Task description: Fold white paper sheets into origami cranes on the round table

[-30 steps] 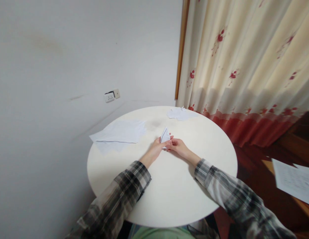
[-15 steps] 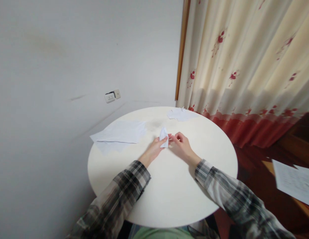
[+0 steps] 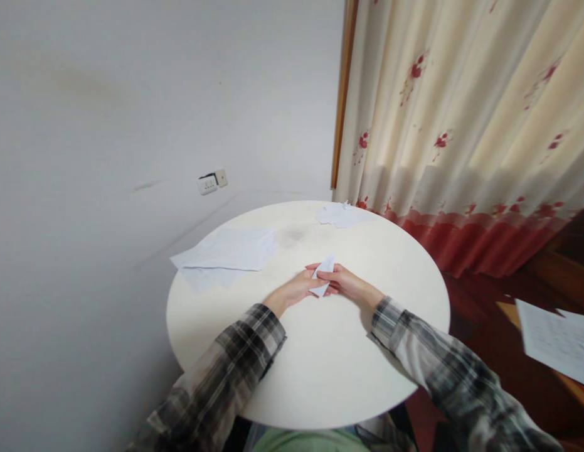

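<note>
A small piece of folded white paper (image 3: pixel 325 266) is held up between both hands over the middle of the round table. My left hand (image 3: pixel 297 289) grips it from the left, thumb on its face and fingers behind. From the right, my right hand (image 3: pixel 349 281) also closes on it, with its thumb pressed on the front. The paper tilts, one pointed corner up and to the right. Fingers hide part of its lower half and its back.
The white round table (image 3: pixel 329 358) carries a stack of white paper sheets (image 3: pixel 230 248) at left and torn paper (image 3: pixel 341 215) at the far edge. A wall with a socket (image 3: pixel 207 184) stands behind. A curtain (image 3: pixel 442 125) hangs at right, above written sheets (image 3: pixel 552 339) on another surface.
My right hand, earlier beside the folded paper with curled fingers, now grips it too. The paper has come slightly nearer and right, and has turned from upright to tilted.
</note>
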{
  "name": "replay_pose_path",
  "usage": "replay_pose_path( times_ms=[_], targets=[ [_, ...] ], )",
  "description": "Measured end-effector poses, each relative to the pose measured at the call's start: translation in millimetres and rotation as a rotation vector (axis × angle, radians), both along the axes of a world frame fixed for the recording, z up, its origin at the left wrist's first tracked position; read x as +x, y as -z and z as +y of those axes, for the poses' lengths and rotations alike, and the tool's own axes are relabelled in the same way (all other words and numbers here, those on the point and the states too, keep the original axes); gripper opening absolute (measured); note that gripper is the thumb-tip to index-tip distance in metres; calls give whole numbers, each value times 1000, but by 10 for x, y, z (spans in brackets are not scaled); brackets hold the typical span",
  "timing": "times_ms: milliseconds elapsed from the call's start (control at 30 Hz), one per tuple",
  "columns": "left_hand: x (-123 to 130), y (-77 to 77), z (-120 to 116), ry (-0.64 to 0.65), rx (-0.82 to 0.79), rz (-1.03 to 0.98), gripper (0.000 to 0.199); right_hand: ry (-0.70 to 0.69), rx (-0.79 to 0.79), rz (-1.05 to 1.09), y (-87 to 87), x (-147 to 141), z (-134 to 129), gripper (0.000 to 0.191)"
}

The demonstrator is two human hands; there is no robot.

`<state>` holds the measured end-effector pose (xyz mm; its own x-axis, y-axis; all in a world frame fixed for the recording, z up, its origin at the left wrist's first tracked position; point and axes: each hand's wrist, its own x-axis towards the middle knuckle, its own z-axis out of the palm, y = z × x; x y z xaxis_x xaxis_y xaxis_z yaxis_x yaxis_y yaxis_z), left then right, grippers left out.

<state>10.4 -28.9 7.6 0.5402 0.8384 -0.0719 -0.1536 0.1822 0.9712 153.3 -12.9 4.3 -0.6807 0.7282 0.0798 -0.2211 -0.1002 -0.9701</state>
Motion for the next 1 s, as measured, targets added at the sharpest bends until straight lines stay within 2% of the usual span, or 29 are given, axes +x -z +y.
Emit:
replay_pose_path(
  times_ms=[233,400,633,833,1000],
  targets=[
    [-10,23,23,28,9,26,58,31,62,-36,34,-12,12,52],
    [-14,28,48,64,22,39,58,59,91,-52,-8,-30,-25,53],
    [3,-21,5,30,21,80,42,104,109,3,-43,-19,-43,56],
    [6,-18,17,29,36,98,43,179,169,-43,-26,-16,-3,53],
    [9,-49,0,58,44,114,42,223,166,-40,-25,-14,16,58]
  ],
)
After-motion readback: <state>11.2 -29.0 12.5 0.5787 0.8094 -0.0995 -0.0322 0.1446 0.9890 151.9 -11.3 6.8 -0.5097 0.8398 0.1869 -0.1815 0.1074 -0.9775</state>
